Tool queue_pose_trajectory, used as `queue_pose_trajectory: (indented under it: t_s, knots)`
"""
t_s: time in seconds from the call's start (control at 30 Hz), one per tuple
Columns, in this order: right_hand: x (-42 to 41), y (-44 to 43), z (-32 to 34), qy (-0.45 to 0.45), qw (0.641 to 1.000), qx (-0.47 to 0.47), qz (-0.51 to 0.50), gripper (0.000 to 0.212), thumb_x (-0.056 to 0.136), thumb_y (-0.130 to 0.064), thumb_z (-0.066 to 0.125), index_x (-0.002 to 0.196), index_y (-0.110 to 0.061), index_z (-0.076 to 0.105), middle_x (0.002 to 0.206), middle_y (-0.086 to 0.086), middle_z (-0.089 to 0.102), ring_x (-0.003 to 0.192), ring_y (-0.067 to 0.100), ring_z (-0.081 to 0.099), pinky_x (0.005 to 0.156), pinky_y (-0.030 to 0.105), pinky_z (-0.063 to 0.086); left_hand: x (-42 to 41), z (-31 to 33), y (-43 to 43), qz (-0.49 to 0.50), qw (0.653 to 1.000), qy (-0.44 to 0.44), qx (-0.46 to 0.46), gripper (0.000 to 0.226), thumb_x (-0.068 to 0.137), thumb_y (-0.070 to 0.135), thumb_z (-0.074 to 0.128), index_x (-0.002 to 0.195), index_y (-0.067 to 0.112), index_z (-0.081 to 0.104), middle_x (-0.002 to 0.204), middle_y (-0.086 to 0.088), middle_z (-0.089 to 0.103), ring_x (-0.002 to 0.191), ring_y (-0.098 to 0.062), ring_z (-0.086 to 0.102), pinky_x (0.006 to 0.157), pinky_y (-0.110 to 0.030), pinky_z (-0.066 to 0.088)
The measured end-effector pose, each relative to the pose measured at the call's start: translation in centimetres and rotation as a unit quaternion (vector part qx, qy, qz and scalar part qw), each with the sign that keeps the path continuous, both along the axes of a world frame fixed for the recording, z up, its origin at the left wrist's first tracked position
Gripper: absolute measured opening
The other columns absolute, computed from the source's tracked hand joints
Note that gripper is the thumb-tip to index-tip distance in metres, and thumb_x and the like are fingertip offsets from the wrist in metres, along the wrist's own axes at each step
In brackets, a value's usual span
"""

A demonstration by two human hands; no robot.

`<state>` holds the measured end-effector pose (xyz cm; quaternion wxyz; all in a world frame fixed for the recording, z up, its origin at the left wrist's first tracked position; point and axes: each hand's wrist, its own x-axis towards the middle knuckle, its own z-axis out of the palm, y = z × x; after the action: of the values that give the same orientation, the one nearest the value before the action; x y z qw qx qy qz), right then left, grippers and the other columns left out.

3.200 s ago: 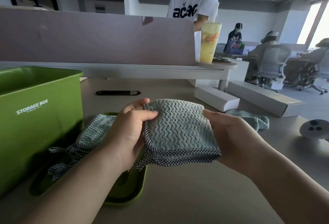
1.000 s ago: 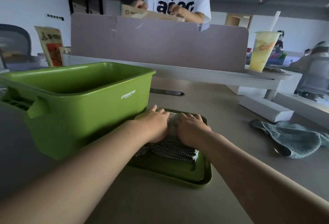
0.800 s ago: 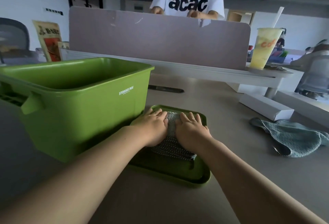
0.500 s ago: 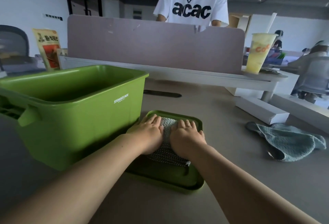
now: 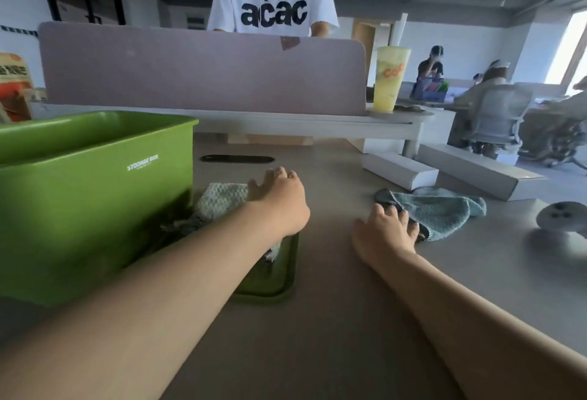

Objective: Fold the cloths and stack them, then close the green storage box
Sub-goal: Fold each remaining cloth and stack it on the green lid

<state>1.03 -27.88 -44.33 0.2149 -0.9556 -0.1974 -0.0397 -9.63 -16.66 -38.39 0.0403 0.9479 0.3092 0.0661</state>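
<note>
The green storage box [image 5: 95, 193] stands open at the left. Its lid [image 5: 273, 282] lies flat on the table beside it, and a stack of folded teal cloths [image 5: 222, 202] rests on the lid. My left hand [image 5: 279, 199] is over the right side of that stack with its fingers relaxed. A crumpled teal cloth [image 5: 444, 212] lies on the table to the right. My right hand [image 5: 384, 231] has its spread fingers touching the near left edge of that cloth. Whether they pinch it is unclear.
Two long white cartons [image 5: 400, 171] [image 5: 476, 174] lie behind the crumpled cloth. A grey round device [image 5: 562, 218] sits at the right edge. A divider panel [image 5: 203, 72] and a yellow drink cup [image 5: 390, 79] stand at the back, with a person behind the panel.
My right hand left the folded stack and moved right to the crumpled cloth. My left hand stayed by the stack, no longer pressing flat. The view turned right.
</note>
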Motion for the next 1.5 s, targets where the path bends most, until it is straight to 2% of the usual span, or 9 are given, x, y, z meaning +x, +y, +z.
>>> queue_pose_trajectory:
  t_s: [0.23, 0.63, 0.83, 0.93, 1.03, 1.13, 1.27, 1.4, 1.5]
  knots:
    - [2.8, -3.8, 0.1, -0.02, 0.999, 0.044, -0.018, 0.049, 0.086, -0.021, 0.048, 0.131, -0.004, 0.042, 0.148, 0.016, 0.034, 0.133, 0.035, 0.033, 0.105, 0.044, 0.031, 6.2, -3.1, -7.5, -0.098, 0.993, -0.045, -0.04, 0.06, 0.09, 0.019, 0.044, 0.145, 0.006, 0.025, 0.157, -0.012, 0.014, 0.142, -0.029, 0.018, 0.115, -0.047, 0.017]
    - [7.3, -3.4, 0.1, -0.062, 0.998, 0.013, -0.017, 0.035, 0.086, -0.03, 0.05, 0.117, -0.016, 0.061, 0.124, 0.01, 0.058, 0.114, 0.033, 0.051, 0.087, 0.035, 0.042, 8.7, -6.2, -4.7, -0.067, 0.984, -0.109, -0.121, 0.045, 0.093, 0.022, 0.043, 0.137, 0.011, 0.044, 0.146, -0.014, 0.043, 0.136, -0.029, 0.036, 0.113, -0.037, 0.025]
    - [6.6, -3.8, 0.5, -0.001, 0.983, 0.182, 0.016, 0.019, 0.085, -0.022, 0.057, 0.097, -0.017, 0.072, 0.094, 0.008, 0.069, 0.092, 0.031, 0.059, 0.07, 0.029, 0.042, 8.4, -6.2, -4.3, -0.054, 0.96, -0.192, -0.195, 0.06, 0.089, 0.02, 0.052, 0.146, 0.013, 0.034, 0.144, -0.01, 0.047, 0.132, -0.026, 0.043, 0.107, -0.032, 0.036]
    - [5.6, -3.7, 1.3, 0.082, 0.946, 0.315, 0.003, 0.022, 0.083, -0.023, 0.056, 0.071, -0.008, 0.066, 0.064, 0.004, 0.061, 0.067, 0.024, 0.053, 0.056, 0.029, 0.037, 8.2, -6.3, -4.4, -0.068, 0.939, -0.241, -0.236, 0.072, 0.089, 0.03, 0.059, 0.15, 0.017, 0.023, 0.147, -0.008, 0.044, 0.133, -0.025, 0.042, 0.106, -0.032, 0.035]
    - [4.5, -3.5, 2.0, 0.146, 0.909, 0.391, 0.018, 0.025, 0.083, -0.024, 0.056, 0.071, -0.007, 0.069, 0.067, 0.005, 0.065, 0.065, 0.02, 0.056, 0.06, 0.028, 0.04, 8.1, -6.5, -4.6, -0.088, 0.889, -0.314, -0.322, 0.091, 0.081, 0.029, 0.07, 0.152, 0.022, 0.014, 0.145, -0.002, 0.046, 0.131, -0.019, 0.045, 0.106, -0.034, 0.036]
    - [3.6, -3.4, 2.6, 0.232, 0.856, 0.459, 0.052, 0.021, 0.087, -0.019, 0.056, 0.076, -0.009, 0.07, 0.069, 0.005, 0.068, 0.064, 0.018, 0.061, 0.06, 0.023, 0.046, 7.8, -6.5, -4.9, -0.07, 0.815, -0.383, -0.428, 0.105, 0.065, 0.036, 0.077, 0.15, 0.031, 0.016, 0.134, 0.005, 0.056, 0.12, -0.012, 0.054, 0.103, -0.034, 0.042]
    - [3.4, -3.7, 3.3, 0.336, 0.749, 0.561, 0.109, 0.025, 0.09, -0.014, 0.047, 0.087, -0.001, 0.068, 0.082, 0.015, 0.071, 0.066, 0.031, 0.067, 0.068, 0.037, 0.054, 7.3, -5.6, -5.0, -0.006, 0.702, -0.436, -0.564, 0.104, 0.068, 0.042, 0.078, 0.15, 0.031, 0.016, 0.136, -0.001, 0.053, 0.111, -0.015, 0.059, 0.094, -0.034, 0.049]
    - [3.3, -4.3, 4.3, 0.381, 0.633, 0.649, 0.179, 0.035, 0.084, -0.003, 0.033, 0.071, -0.001, 0.065, 0.074, 0.018, 0.065, 0.061, 0.03, 0.063, 0.054, 0.031, 0.049, 6.9, -4.7, -4.3, 0.041, 0.628, -0.427, -0.649, 0.087, 0.078, 0.039, 0.073, 0.148, 0.02, 0.026, 0.104, -0.002, 0.065, 0.074, -0.01, 0.062, 0.059, -0.026, 0.049]
    - [3.4, -4.5, 4.6, 0.402, 0.568, 0.693, 0.188, 0.034, 0.074, 0.002, 0.031, 0.089, 0.003, 0.062, 0.087, 0.02, 0.066, 0.077, 0.034, 0.066, 0.062, 0.036, 0.055, 5.8, -4.2, -4.6, 0.013, 0.573, -0.422, -0.702, 0.028, 0.083, 0.029, 0.07, 0.101, 0.008, 0.063, 0.058, 0.003, 0.059, 0.047, -0.005, 0.048, 0.039, -0.015, 0.034]
